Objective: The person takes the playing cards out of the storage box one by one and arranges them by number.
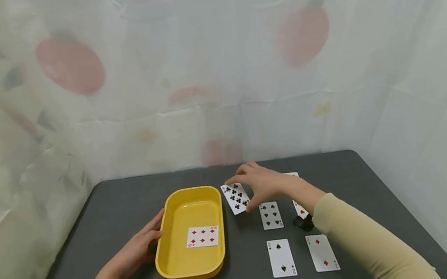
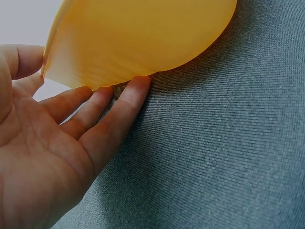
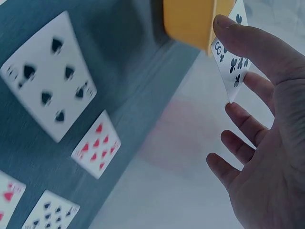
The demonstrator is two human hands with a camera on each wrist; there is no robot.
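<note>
Two hands out | right hand (image 1: 263, 183) pinches eight-of-clubs playing card (image 1: 236, 198) beside yellow oval plastic tray (image 1: 173, 228) | left hand (image 1: 140, 246) flat, released, against tray's wall

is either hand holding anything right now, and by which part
The right hand pinches the eight of clubs by its far edge, lifted off the table. The left hand holds nothing; its straight fingers rest against the yellow tray.

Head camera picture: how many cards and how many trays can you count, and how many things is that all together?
cards: 7 (1 in the tray, 1 in the right hand, 5 on the table, one of them mostly hidden behind the hand)
yellow tray: 1
Total: 8
</note>
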